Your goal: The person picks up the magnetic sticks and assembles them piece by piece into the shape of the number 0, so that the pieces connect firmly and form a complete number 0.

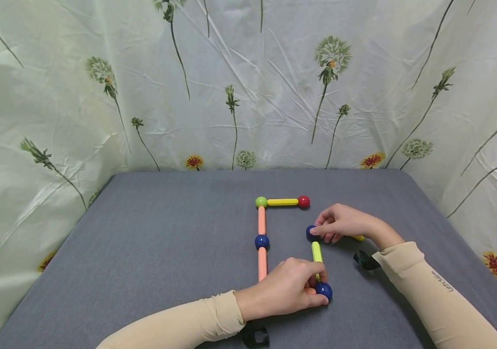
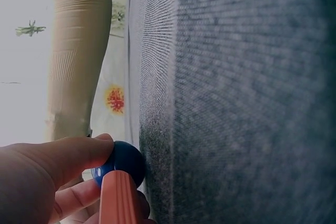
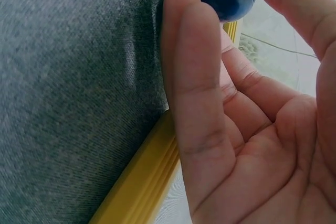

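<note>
In the head view my left hand (image 1: 287, 286) pinches a blue ball (image 1: 324, 291) at the lower end of a lime-yellow stick (image 1: 316, 252). The left wrist view shows thumb and fingers on that ball, with an orange ribbed stick (image 2: 118, 198) against it. My right hand (image 1: 346, 225) pinches another blue ball (image 1: 311, 233) just above the lime-yellow stick's upper end. A yellow stick (image 3: 142, 177) lies under the right hand, mostly hidden from the head camera (image 1: 358, 238).
Left of the hands, a green ball (image 1: 261, 202), salmon sticks (image 1: 262, 220) and a blue ball (image 1: 262, 241) form a line. A yellow stick (image 1: 282, 202) joins the green ball to a red ball (image 1: 303, 201). A floral curtain (image 1: 213, 97) stands behind the grey table (image 1: 165, 232).
</note>
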Demonstrator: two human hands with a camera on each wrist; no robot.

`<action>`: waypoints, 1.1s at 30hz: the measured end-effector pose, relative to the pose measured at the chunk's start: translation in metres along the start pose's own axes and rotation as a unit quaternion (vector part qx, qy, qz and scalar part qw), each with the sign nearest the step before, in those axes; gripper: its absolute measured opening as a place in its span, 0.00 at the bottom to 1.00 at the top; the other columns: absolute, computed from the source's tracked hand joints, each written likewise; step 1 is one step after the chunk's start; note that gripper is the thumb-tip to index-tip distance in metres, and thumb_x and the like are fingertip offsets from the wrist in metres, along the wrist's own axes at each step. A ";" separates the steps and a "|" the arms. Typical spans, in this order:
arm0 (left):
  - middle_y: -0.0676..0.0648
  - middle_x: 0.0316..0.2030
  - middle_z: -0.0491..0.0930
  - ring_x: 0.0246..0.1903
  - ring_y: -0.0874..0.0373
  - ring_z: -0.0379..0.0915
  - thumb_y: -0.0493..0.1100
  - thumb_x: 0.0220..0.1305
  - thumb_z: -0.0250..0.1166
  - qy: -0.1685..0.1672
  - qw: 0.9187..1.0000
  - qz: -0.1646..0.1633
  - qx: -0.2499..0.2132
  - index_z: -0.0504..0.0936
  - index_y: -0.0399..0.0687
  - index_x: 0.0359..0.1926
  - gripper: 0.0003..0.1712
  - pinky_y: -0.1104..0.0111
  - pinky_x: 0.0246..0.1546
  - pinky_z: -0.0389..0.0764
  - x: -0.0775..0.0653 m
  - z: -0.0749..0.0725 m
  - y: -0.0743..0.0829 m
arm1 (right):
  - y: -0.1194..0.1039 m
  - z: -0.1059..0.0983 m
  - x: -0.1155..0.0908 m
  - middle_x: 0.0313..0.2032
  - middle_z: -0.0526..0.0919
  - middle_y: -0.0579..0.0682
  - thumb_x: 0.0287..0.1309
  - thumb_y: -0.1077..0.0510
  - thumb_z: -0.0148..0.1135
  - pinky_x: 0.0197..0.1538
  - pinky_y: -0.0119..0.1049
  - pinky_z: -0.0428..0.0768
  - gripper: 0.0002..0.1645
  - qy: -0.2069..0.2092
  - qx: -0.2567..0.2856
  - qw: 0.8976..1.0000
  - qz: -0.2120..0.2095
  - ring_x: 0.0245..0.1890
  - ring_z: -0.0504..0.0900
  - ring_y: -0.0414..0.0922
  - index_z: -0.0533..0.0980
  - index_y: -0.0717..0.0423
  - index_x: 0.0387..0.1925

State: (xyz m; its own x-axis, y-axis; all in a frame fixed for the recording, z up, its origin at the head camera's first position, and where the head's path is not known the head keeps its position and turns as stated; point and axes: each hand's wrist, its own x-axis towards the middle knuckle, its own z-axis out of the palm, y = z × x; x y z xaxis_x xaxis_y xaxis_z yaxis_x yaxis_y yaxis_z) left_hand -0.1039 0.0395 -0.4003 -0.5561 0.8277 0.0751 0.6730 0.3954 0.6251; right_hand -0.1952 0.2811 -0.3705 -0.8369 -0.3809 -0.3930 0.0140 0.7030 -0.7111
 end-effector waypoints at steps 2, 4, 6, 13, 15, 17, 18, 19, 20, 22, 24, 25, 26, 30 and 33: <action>0.61 0.32 0.79 0.30 0.75 0.70 0.50 0.68 0.77 0.000 1.000 -0.001 -0.001 0.84 0.54 0.49 0.14 0.83 0.29 0.74 0.000 0.000 0.000 | 0.000 0.000 0.000 0.32 0.88 0.48 0.71 0.45 0.71 0.42 0.37 0.89 0.21 -0.002 0.000 1.000 -0.001 0.34 0.87 0.41 0.84 0.60 0.45; 0.61 0.32 0.79 0.30 0.75 0.70 0.50 0.68 0.77 -0.001 1.000 -0.002 -0.001 0.84 0.55 0.49 0.14 0.82 0.29 0.74 0.000 0.000 0.000 | 0.000 0.000 0.001 0.32 0.88 0.48 0.71 0.45 0.71 0.42 0.37 0.89 0.20 -0.004 0.000 1.000 -0.003 0.34 0.87 0.41 0.84 0.60 0.45; 0.61 0.32 0.79 0.30 0.75 0.70 0.50 0.68 0.77 0.000 1.000 -0.002 -0.001 0.84 0.54 0.49 0.14 0.82 0.29 0.74 0.000 0.000 0.000 | 0.001 0.001 0.001 0.32 0.89 0.48 0.71 0.45 0.71 0.42 0.37 0.89 0.20 -0.006 0.003 1.000 -0.004 0.34 0.87 0.41 0.84 0.60 0.45; 0.61 0.31 0.78 0.29 0.75 0.69 0.49 0.69 0.77 0.000 1.000 0.004 -0.005 0.84 0.54 0.49 0.13 0.82 0.28 0.72 0.000 -0.001 0.000 | 0.003 0.001 0.002 0.31 0.88 0.47 0.72 0.47 0.70 0.42 0.37 0.88 0.18 -0.016 0.016 1.000 -0.014 0.34 0.87 0.41 0.84 0.60 0.43; 0.61 0.31 0.78 0.29 0.75 0.69 0.49 0.69 0.76 0.001 1.000 0.005 -0.006 0.84 0.54 0.49 0.13 0.82 0.28 0.72 0.000 -0.001 0.000 | 0.003 0.001 0.002 0.31 0.88 0.47 0.72 0.47 0.70 0.42 0.37 0.88 0.18 -0.018 0.018 1.000 -0.014 0.34 0.87 0.41 0.84 0.59 0.43; 0.60 0.31 0.78 0.29 0.75 0.69 0.49 0.69 0.76 0.002 1.000 0.005 -0.007 0.84 0.53 0.49 0.13 0.82 0.28 0.72 0.000 -0.001 0.000 | 0.003 0.002 0.001 0.31 0.88 0.47 0.72 0.47 0.70 0.42 0.37 0.88 0.18 -0.022 0.017 0.999 -0.017 0.34 0.86 0.41 0.84 0.59 0.43; 0.60 0.31 0.78 0.29 0.75 0.69 0.49 0.69 0.77 0.002 1.000 0.004 -0.008 0.84 0.53 0.49 0.13 0.82 0.28 0.72 0.000 -0.001 0.000 | 0.003 0.002 0.001 0.31 0.88 0.47 0.72 0.47 0.70 0.42 0.37 0.88 0.18 -0.023 0.016 0.999 -0.017 0.34 0.86 0.41 0.84 0.59 0.43; 0.60 0.31 0.79 0.29 0.75 0.69 0.49 0.69 0.77 0.003 1.000 0.004 -0.006 0.84 0.53 0.49 0.13 0.83 0.28 0.72 -0.001 -0.001 0.000 | 0.003 0.002 0.001 0.31 0.88 0.47 0.72 0.47 0.70 0.42 0.37 0.88 0.18 -0.025 0.015 0.999 -0.017 0.34 0.86 0.41 0.84 0.59 0.43; 0.59 0.31 0.79 0.29 0.75 0.69 0.49 0.69 0.77 0.004 1.000 0.003 -0.007 0.84 0.53 0.49 0.13 0.82 0.28 0.72 -0.001 -0.001 0.001 | 0.003 0.002 0.001 0.31 0.88 0.47 0.72 0.47 0.70 0.42 0.37 0.88 0.18 -0.026 0.014 0.999 -0.018 0.34 0.86 0.41 0.84 0.59 0.42; 0.59 0.32 0.79 0.29 0.75 0.69 0.49 0.69 0.77 0.005 1.000 0.004 -0.004 0.84 0.53 0.49 0.13 0.83 0.28 0.72 -0.001 -0.002 0.001 | 0.002 0.002 0.001 0.31 0.88 0.47 0.72 0.47 0.70 0.42 0.37 0.88 0.18 -0.029 0.011 0.999 -0.018 0.34 0.86 0.41 0.84 0.59 0.43; 0.59 0.32 0.79 0.29 0.74 0.69 0.49 0.69 0.77 0.005 1.000 0.005 -0.004 0.84 0.53 0.49 0.13 0.83 0.28 0.72 -0.001 -0.002 0.001 | 0.003 0.002 0.001 0.31 0.88 0.47 0.72 0.47 0.70 0.42 0.37 0.88 0.18 -0.031 0.009 0.999 -0.017 0.34 0.86 0.41 0.84 0.59 0.43; 0.59 0.32 0.79 0.29 0.75 0.69 0.49 0.69 0.77 0.005 1.000 0.006 -0.002 0.84 0.53 0.49 0.13 0.83 0.28 0.72 -0.001 -0.002 0.001 | 0.003 0.002 0.001 0.31 0.87 0.46 0.72 0.47 0.70 0.42 0.37 0.87 0.18 -0.031 0.009 0.999 -0.016 0.34 0.85 0.41 0.84 0.59 0.43; 0.59 0.32 0.79 0.29 0.75 0.69 0.49 0.69 0.77 0.005 1.000 0.006 -0.003 0.84 0.53 0.49 0.13 0.83 0.28 0.72 -0.001 -0.002 0.001 | 0.003 0.002 0.000 0.31 0.87 0.46 0.72 0.47 0.70 0.42 0.37 0.87 0.18 -0.032 0.009 0.999 -0.017 0.34 0.85 0.41 0.84 0.59 0.43; 0.58 0.32 0.79 0.29 0.74 0.70 0.48 0.69 0.77 0.004 1.000 0.008 -0.002 0.84 0.52 0.49 0.14 0.83 0.29 0.73 -0.001 -0.002 0.001 | 0.003 0.003 0.000 0.31 0.87 0.46 0.72 0.47 0.69 0.41 0.37 0.87 0.18 -0.032 0.011 0.999 -0.016 0.34 0.85 0.41 0.84 0.59 0.44; 0.58 0.31 0.79 0.29 0.75 0.70 0.48 0.69 0.77 0.001 1.000 0.007 0.000 0.84 0.52 0.49 0.14 0.83 0.29 0.73 -0.001 -0.003 0.000 | 0.002 0.003 0.000 0.31 0.87 0.47 0.73 0.47 0.69 0.41 0.36 0.87 0.18 -0.032 0.014 0.999 -0.012 0.34 0.85 0.41 0.84 0.60 0.44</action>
State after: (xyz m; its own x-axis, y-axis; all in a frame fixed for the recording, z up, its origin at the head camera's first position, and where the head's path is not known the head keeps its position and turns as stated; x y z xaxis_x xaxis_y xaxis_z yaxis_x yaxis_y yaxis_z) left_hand -0.1045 0.0379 -0.3980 -0.5476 0.8324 0.0857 0.6804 0.3833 0.6246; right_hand -0.1930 0.2805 -0.3739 -0.8006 -0.4351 -0.4120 0.0114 0.6763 -0.7365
